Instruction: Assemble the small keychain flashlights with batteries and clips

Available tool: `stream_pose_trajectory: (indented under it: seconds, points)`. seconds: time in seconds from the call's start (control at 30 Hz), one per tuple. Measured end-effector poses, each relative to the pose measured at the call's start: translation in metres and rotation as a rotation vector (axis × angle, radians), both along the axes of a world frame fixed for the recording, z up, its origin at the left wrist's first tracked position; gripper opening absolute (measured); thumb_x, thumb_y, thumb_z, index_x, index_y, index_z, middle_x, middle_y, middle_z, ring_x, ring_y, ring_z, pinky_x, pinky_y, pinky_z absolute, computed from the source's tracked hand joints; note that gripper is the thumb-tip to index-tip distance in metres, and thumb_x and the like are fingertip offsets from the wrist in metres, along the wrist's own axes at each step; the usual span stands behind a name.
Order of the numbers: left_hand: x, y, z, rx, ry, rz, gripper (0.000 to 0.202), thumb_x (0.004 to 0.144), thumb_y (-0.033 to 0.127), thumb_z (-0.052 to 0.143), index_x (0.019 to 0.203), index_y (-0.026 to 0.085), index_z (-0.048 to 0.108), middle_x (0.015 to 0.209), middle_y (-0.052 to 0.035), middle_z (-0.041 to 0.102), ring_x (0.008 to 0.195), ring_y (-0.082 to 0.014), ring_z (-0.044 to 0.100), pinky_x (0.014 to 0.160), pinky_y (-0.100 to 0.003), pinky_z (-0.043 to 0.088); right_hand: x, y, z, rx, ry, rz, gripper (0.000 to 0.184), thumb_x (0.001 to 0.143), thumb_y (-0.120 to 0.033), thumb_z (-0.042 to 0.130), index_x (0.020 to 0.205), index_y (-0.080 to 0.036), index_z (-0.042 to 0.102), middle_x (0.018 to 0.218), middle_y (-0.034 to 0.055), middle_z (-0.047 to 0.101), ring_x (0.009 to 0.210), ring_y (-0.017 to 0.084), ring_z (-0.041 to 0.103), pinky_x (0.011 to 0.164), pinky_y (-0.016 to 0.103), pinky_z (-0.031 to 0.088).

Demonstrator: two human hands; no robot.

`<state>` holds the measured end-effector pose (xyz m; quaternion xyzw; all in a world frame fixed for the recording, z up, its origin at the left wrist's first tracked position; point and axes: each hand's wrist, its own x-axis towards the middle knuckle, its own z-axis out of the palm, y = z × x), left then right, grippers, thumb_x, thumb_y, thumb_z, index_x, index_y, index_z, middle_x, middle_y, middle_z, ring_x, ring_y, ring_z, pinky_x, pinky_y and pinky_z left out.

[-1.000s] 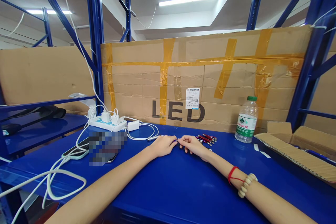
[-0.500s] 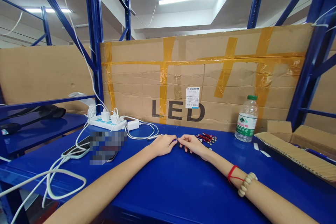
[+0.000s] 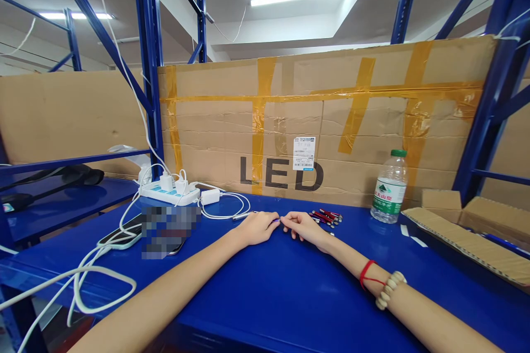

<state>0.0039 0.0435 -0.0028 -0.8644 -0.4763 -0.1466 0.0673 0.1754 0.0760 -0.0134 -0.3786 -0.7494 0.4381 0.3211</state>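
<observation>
Both my hands rest on the blue shelf top (image 3: 265,292), fingertips meeting at its middle. My left hand (image 3: 257,228) is closed round a thin pen (image 3: 242,216) whose silver end sticks out to the left. My right hand (image 3: 301,226) pinches the same pen's purple tip between thumb and forefinger. Just behind my right hand lies a small heap of red pens (image 3: 327,216). A red string and a bead bracelet (image 3: 389,290) sit on my right wrist.
A taped cardboard sheet marked LED (image 3: 323,121) walls the back. A water bottle (image 3: 388,187) stands at the right, an open cardboard box (image 3: 467,237) beyond it. At the left lie a power strip (image 3: 169,193), chargers, white cables (image 3: 91,281) and a phone (image 3: 120,238).
</observation>
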Motion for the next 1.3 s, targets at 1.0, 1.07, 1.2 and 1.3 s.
stream_pose_trajectory:
  seconds: [1.0, 1.07, 1.2, 1.3]
  points:
    - [0.0003, -0.0005, 0.0002, -0.002, 0.009, 0.01, 0.025, 0.093, 0.028, 0.032, 0.094, 0.02, 0.056, 0.096, -0.0045, 0.067, 0.087, -0.0213, 0.064, 0.074, -0.03, 0.048, 0.0, 0.0014, -0.0013, 0.001, -0.003, 0.007, 0.035, 0.073, -0.05, 0.059, 0.067, -0.016, 0.052, 0.065, -0.001, 0.059, 0.043, 0.004, 0.046, 0.035, 0.016, 0.028]
    - [0.0001, -0.0006, 0.0002, 0.001, 0.01, 0.01, 0.025, 0.093, 0.028, 0.032, 0.094, 0.02, 0.056, 0.096, -0.0044, 0.067, 0.087, -0.021, 0.064, 0.074, -0.029, 0.048, 0.0, 0.001, -0.0009, 0.002, -0.003, 0.005, 0.035, 0.073, -0.05, 0.059, 0.067, -0.016, 0.052, 0.065, -0.001, 0.059, 0.043, 0.004, 0.046, 0.035, 0.016, 0.028]
    - [-0.0001, -0.0005, 0.0001, 0.004, 0.01, 0.011, 0.025, 0.093, 0.028, 0.032, 0.094, 0.02, 0.056, 0.095, -0.0044, 0.067, 0.086, -0.021, 0.064, 0.074, -0.029, 0.048, 0.0, 0.0003, -0.0004, 0.003, -0.005, 0.003, 0.035, 0.073, -0.05, 0.059, 0.067, -0.016, 0.052, 0.065, -0.0011, 0.059, 0.043, 0.004, 0.046, 0.035, 0.016, 0.028]
    - [-0.0001, -0.0002, 0.0, 0.002, 0.007, 0.011, 0.025, 0.093, 0.028, 0.032, 0.094, 0.02, 0.056, 0.095, -0.0045, 0.067, 0.087, -0.0213, 0.064, 0.074, -0.03, 0.048, 0.0002, -0.0001, 0.0, 0.005, -0.007, 0.003, 0.035, 0.073, -0.05, 0.059, 0.067, -0.016, 0.052, 0.065, -0.0009, 0.059, 0.044, 0.004, 0.046, 0.035, 0.016, 0.028]
